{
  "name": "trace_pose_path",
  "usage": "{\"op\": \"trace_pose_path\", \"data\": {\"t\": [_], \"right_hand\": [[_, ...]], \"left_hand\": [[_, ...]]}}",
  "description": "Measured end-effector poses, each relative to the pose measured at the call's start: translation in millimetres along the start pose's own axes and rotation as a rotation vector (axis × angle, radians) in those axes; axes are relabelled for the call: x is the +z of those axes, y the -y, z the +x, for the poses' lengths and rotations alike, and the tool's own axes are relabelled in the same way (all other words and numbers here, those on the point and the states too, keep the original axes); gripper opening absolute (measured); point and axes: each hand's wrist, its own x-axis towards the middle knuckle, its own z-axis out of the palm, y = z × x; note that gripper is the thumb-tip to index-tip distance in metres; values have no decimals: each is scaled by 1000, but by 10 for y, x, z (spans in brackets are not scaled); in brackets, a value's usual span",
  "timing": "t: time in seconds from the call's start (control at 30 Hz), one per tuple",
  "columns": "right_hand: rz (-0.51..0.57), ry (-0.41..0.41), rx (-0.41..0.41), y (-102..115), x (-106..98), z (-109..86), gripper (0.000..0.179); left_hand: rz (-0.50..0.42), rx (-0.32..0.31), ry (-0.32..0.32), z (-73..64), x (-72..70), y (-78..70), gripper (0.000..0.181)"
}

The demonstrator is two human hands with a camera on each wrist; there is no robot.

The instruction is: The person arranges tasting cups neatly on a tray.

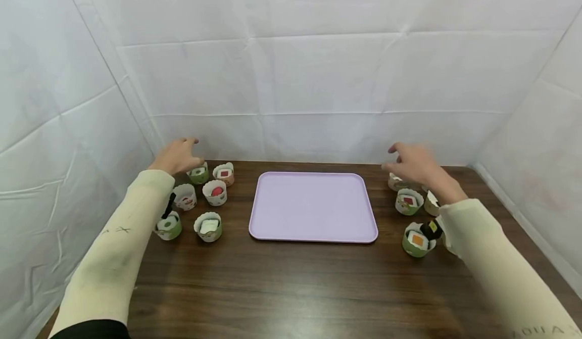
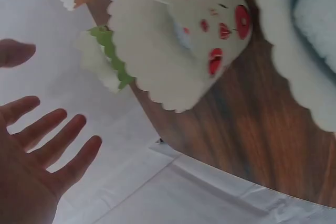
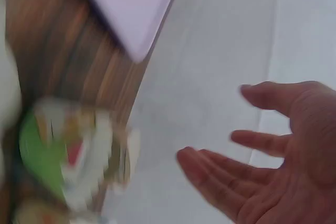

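My left hand [image 1: 176, 158] hovers above a green paper baking cup [image 1: 200, 180] at the back left, fingers spread and holding nothing. In the left wrist view, a white baking cup with red prints [image 2: 210, 40] lies near that hand, its contents mostly hidden. On the other side, my right hand [image 1: 417, 166] hangs over several baking cups, the nearest largely covered by it. Its fingers are loosely bent and apart, with nothing between them. Just in front of it stands a green patterned cup [image 1: 405, 209] holding a small white-and-red piece.
A lilac tray [image 1: 313, 207] lies mid-table between the cup groups. A white cup [image 1: 215, 200] on the left holds a red ball-like piece. Front right, a green cup [image 1: 411, 249] holds a white-and-orange piece. White cloth walls [image 1: 318, 76] enclose the wooden table [image 1: 291, 288].
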Motion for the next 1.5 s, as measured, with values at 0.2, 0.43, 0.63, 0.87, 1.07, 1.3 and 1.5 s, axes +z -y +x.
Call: {"op": "trace_pose_path", "data": {"t": [0.2, 0.43, 0.63, 0.87, 1.07, 1.3, 1.5], "right_hand": [[155, 104, 47, 292, 197, -282, 65], [192, 155, 94, 506, 435, -405, 64], [171, 178, 156, 535, 644, -452, 67], [161, 195, 187, 543, 813, -462, 54], [120, 144, 154, 502, 903, -469, 39], [92, 132, 118, 503, 964, -465, 55], [100, 142, 124, 508, 989, -454, 57]], "left_hand": [[-44, -21, 133, -71, 37, 69, 81], [-223, -108, 329, -126, 94, 129, 86], [-221, -124, 307, -44, 260, 245, 84], [-157, -141, 232, -66, 329, 209, 78], [-118, -135, 183, -37, 362, 157, 68], [-132, -135, 163, -95, 346, 191, 64], [-155, -122, -2, -136, 295, 208, 66]]}}
